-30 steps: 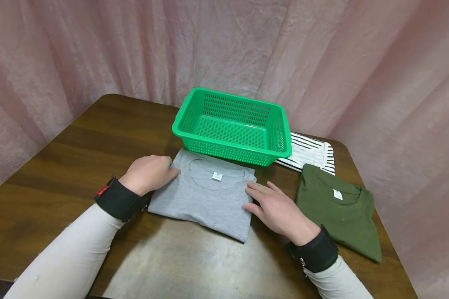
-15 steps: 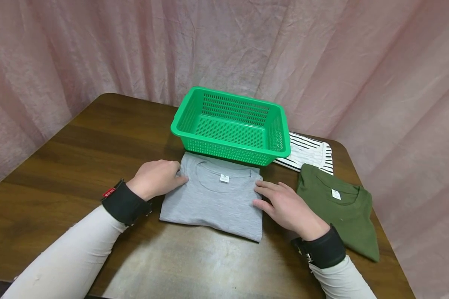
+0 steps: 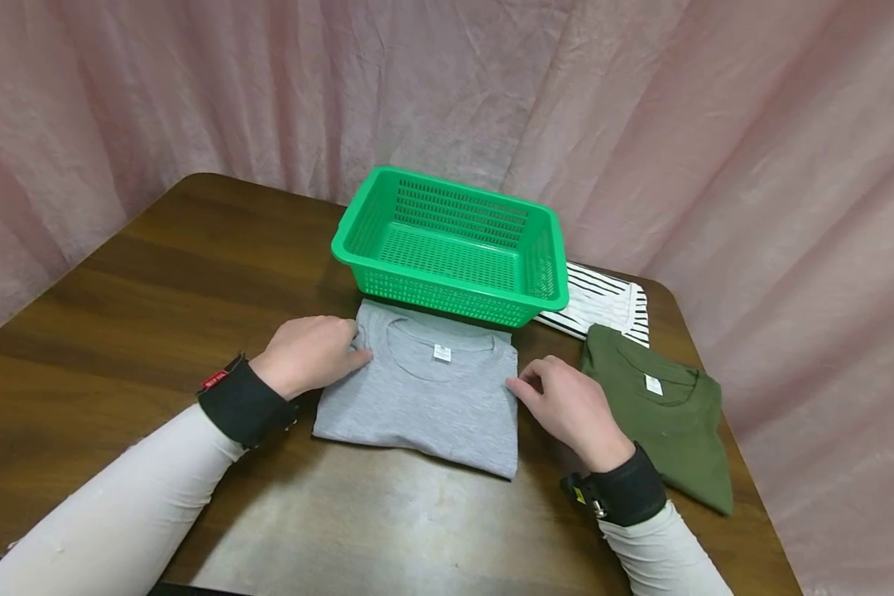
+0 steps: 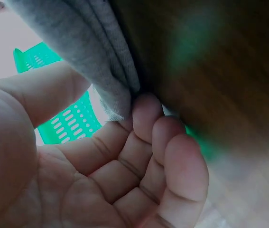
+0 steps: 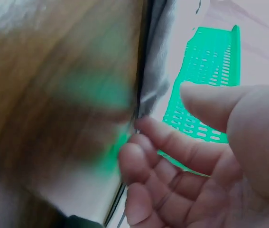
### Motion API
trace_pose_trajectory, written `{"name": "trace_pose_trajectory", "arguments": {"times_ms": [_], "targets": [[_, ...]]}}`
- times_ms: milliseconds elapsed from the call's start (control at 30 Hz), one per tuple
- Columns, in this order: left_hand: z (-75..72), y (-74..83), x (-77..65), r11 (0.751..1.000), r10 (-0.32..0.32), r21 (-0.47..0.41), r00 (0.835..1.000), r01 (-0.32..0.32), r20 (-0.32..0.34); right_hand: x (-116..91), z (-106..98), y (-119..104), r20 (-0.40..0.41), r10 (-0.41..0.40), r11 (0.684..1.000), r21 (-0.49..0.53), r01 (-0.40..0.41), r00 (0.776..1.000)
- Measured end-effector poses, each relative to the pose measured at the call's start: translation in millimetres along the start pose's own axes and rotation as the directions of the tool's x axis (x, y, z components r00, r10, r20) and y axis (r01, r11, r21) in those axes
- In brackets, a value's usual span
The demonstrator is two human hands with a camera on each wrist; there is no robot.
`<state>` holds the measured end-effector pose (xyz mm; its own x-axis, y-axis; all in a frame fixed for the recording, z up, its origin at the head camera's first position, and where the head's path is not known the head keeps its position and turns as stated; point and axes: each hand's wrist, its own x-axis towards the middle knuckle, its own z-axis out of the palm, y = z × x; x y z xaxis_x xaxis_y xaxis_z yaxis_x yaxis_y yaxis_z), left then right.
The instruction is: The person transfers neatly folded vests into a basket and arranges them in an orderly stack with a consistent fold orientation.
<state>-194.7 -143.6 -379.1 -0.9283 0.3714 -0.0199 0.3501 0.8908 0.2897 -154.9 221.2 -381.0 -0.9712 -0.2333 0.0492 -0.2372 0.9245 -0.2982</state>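
A folded grey T-shirt (image 3: 425,406) lies on the table in front of the basket, its collar and white label toward the basket. At its left edge my left hand (image 3: 309,356) pinches the fabric; in the left wrist view the grey cloth (image 4: 89,52) runs between the thumb and the curled fingers. My right hand (image 3: 566,401) is at the shirt's right edge, fingers loosely bent. In the right wrist view, fingertips (image 5: 146,126) are right at the cloth's edge (image 5: 158,61), and the thumb stands apart from it.
A green plastic basket (image 3: 447,290) stands behind the grey shirt with nothing in it. A folded olive-green T-shirt (image 3: 656,414) lies to the right. Behind it, a striped white garment (image 3: 603,302) is partly hidden by the basket. A pink curtain (image 3: 447,83) hangs behind the wooden table (image 3: 216,248).
The grey T-shirt moved to the right between both hands, then stayed nearly in place. My right hand's fingers, earlier stretched over the shirt's edge, are now bent at it. The view shifted slightly.
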Motion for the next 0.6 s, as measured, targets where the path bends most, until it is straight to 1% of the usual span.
{"name": "trace_pose_trajectory", "arguments": {"times_ms": [67, 200, 367, 400, 533, 567, 600], "targets": [[-0.7, 0.7, -0.2, 1.000, 0.010, -0.003, 1.000, -0.010, 0.011, 0, 1, -2, 0.019, 0.031, 0.999, -0.014, -0.031, 0.999], [1.4, 2.1, 1.7, 0.999, 0.034, 0.003, 0.999, -0.034, 0.018, 1, 1, -5, 0.042, 0.051, 0.999, -0.021, -0.050, 0.998], [4.2, 3.3, 3.0, 0.999, 0.052, 0.009, 0.999, -0.052, 0.009, 4, 3, -6, 0.077, 0.071, 0.997, 0.022, -0.073, 0.994], [10.6, -1.1, 5.6, 0.998, 0.064, 0.027, 0.998, -0.064, -0.011, 4, 4, -6, 0.087, 0.076, 0.996, 0.032, -0.079, 0.993], [17.8, -7.7, 9.4, 0.996, 0.083, 0.033, 0.996, -0.082, -0.019, 5, 6, -7, 0.111, 0.086, 0.994, 0.057, -0.092, 0.990], [21.0, -10.4, 11.8, 0.996, 0.083, 0.036, 0.996, -0.082, -0.015, 5, 7, -7, 0.113, 0.085, 0.994, 0.063, -0.093, 0.990], [26.4, -14.3, 14.7, 0.995, 0.086, 0.051, 0.996, -0.085, -0.026, 5, 7, -7, 0.113, 0.084, 0.993, 0.067, -0.092, 0.990]]}}
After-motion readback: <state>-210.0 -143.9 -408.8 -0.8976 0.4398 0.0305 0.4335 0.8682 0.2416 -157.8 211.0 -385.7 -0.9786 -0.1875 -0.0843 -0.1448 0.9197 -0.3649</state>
